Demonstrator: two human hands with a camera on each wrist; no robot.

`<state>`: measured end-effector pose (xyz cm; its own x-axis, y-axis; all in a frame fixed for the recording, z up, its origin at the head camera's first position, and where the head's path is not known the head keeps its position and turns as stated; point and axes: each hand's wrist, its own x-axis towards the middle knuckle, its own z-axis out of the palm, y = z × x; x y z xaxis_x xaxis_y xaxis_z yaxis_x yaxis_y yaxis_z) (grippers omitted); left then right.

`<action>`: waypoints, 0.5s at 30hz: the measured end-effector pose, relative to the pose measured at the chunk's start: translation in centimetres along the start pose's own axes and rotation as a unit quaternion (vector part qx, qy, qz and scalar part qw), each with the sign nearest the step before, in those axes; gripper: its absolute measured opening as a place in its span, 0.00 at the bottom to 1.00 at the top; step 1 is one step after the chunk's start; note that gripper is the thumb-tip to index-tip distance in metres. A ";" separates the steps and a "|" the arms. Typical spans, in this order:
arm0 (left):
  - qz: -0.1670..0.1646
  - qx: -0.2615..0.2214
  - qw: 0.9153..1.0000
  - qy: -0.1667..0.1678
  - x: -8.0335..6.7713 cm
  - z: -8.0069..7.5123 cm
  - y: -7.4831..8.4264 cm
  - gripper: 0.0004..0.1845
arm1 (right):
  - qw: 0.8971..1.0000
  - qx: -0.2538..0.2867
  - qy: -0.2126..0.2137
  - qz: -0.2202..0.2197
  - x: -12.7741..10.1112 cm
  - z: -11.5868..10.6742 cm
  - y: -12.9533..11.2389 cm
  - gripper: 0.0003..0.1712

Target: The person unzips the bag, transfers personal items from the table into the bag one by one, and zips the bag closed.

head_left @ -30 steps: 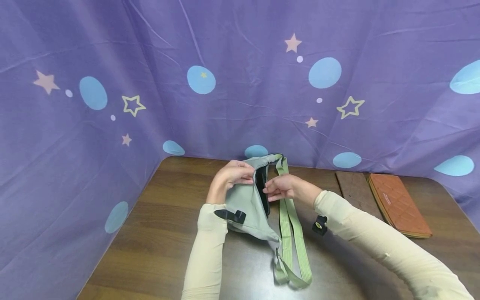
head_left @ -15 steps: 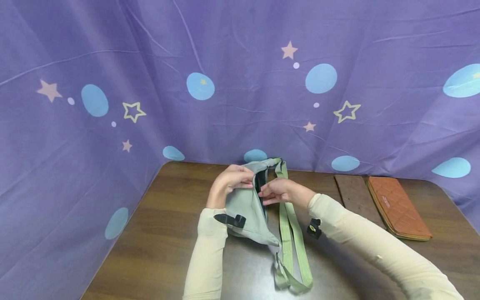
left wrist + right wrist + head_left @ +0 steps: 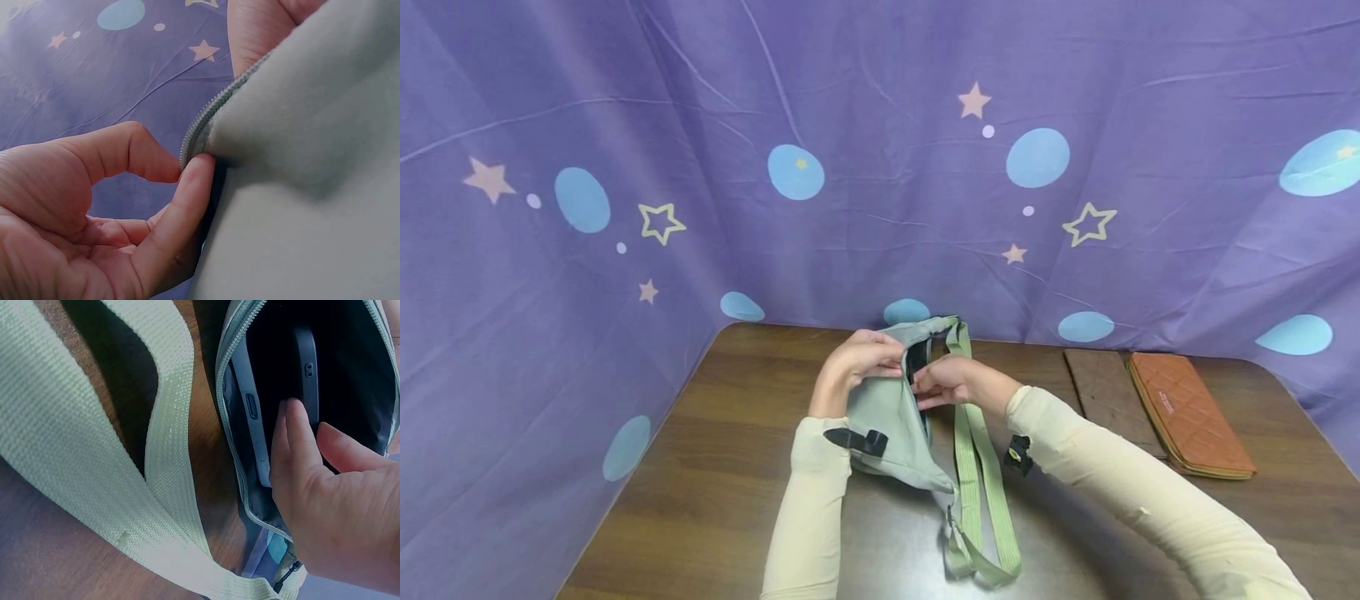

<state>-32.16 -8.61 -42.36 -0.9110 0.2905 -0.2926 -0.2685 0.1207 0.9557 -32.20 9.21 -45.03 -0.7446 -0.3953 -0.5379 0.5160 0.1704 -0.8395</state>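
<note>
A sage-green waist bag (image 3: 887, 417) lies on the table, its zipped mouth spread apart. My left hand (image 3: 867, 357) pinches the zipper edge (image 3: 199, 128) between thumb and fingertips. At the opening, my right hand (image 3: 946, 382) reaches in with its fingertips inside. The right wrist view shows two slim slabs standing on edge against the dark lining: a black phone (image 3: 306, 375) and a grey-blue, phone-like one (image 3: 251, 406). Thumb and fingers of my right hand (image 3: 337, 494) pinch the lower end of the black phone. Its far end fades into shadow.
The bag's light green strap (image 3: 981, 475) trails along its right side. Farther right lie a brown leather-like wallet (image 3: 1108, 392) and an orange quilted zip wallet (image 3: 1191, 412). A purple patterned curtain (image 3: 880, 250) borders the table's back and left.
My right hand has moved left and farther into the bag's mouth. The left hand keeps its pinch on the edge. The head view has shifted slightly.
</note>
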 end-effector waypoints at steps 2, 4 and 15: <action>0.001 0.001 1.000 -0.001 0.0 0.0 0.0 0.17 | 1.000 -0.003 0.000 0.000 0.0 0.0 0.0 0.12; 0.002 0.002 1.000 -0.003 0.0 0.0 0.0 0.17 | 1.000 -0.007 0.002 0.001 0.1 0.0 -0.1 0.12; 0.006 -0.005 1.000 -0.014 0.0 0.0 -0.1 0.13 | 1.000 -0.012 0.004 0.004 0.3 -0.4 0.1 0.12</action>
<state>-32.16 -8.64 -42.44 -0.9051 0.3183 -0.2818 -0.2605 0.1084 0.9594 -32.56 9.45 -45.33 -0.7442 -0.3870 -0.5444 0.5112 0.1946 -0.8371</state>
